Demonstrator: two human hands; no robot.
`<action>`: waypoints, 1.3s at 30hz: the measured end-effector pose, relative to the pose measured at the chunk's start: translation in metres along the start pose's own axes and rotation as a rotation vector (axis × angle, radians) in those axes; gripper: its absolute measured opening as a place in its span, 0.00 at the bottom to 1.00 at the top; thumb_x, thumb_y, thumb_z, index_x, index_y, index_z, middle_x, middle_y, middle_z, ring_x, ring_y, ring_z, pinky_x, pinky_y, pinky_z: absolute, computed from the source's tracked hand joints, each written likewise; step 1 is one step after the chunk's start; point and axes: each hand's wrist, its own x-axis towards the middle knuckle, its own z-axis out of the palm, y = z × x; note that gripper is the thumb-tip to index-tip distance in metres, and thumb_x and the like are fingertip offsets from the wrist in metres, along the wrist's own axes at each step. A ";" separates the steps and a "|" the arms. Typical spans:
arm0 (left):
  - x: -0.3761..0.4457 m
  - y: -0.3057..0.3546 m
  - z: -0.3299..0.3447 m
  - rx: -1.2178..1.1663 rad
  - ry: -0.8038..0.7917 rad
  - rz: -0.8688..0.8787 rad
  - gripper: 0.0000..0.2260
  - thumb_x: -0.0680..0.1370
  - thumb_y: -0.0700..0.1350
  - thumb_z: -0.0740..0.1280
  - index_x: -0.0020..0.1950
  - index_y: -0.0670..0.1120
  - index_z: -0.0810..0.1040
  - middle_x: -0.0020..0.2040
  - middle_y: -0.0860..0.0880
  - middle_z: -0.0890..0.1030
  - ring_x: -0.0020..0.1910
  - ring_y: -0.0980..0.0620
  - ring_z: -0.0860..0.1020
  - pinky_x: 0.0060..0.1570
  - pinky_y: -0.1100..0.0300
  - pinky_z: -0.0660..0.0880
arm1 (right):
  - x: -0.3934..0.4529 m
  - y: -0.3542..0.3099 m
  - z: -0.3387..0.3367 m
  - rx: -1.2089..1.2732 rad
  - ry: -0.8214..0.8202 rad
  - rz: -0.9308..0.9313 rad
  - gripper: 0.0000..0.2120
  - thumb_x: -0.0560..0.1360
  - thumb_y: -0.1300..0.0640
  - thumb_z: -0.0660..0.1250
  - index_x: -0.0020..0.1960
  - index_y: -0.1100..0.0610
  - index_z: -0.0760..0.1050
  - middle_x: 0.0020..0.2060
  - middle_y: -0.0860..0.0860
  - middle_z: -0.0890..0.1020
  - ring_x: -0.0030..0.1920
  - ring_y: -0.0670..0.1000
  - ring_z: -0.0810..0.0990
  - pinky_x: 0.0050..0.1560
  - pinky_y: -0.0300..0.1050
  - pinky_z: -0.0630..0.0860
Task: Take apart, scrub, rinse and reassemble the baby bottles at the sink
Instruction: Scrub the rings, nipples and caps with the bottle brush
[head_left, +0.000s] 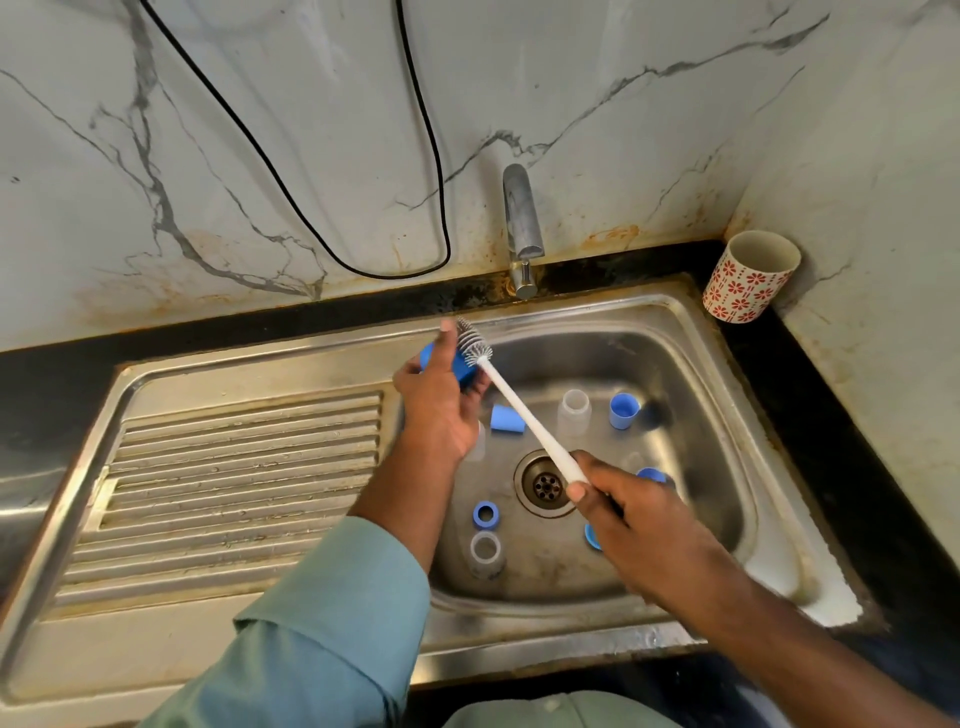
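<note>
Right now, step: scrubbing, w/ bottles already taken apart and parts lying loose in the sink basin.
L hand: left hand up over the basin's left edge, fingers curled round a blue cap.
R hand: right hand over the drain, fingers clamped on the white handle of the bottle brush; bristle head touching the cap.
Parts: clear bottle upright behind drain, second clear bottle at front left, blue ring just beside it, blue cover on its side, another blue cap at back right.
Next, my guess: work brush inside the cap, then rinse; tap shows no water, so needs turning on.
Room: open basin floor round the drain; ribbed drainboard to the left for done pieces; patterned cup sits in back right corner, well apart.
</note>
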 end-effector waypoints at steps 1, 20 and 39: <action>0.001 0.004 -0.001 -0.068 0.009 0.003 0.26 0.72 0.50 0.75 0.65 0.44 0.70 0.58 0.41 0.78 0.51 0.46 0.80 0.44 0.54 0.82 | -0.002 0.001 -0.001 -0.001 -0.010 0.004 0.08 0.81 0.48 0.58 0.56 0.41 0.74 0.25 0.46 0.71 0.24 0.43 0.68 0.25 0.37 0.70; 0.015 0.033 -0.033 0.728 -0.454 0.386 0.23 0.67 0.48 0.79 0.57 0.44 0.77 0.51 0.45 0.81 0.45 0.49 0.81 0.35 0.60 0.79 | -0.009 0.007 -0.051 0.224 -0.087 0.066 0.14 0.80 0.48 0.61 0.64 0.35 0.71 0.23 0.44 0.67 0.21 0.44 0.64 0.22 0.40 0.65; -0.022 -0.024 -0.013 0.607 -0.540 0.470 0.34 0.72 0.47 0.75 0.76 0.50 0.65 0.57 0.51 0.83 0.58 0.54 0.81 0.55 0.60 0.78 | -0.017 0.046 -0.053 -0.011 0.094 0.013 0.14 0.81 0.48 0.60 0.65 0.45 0.76 0.28 0.47 0.74 0.22 0.41 0.68 0.24 0.35 0.66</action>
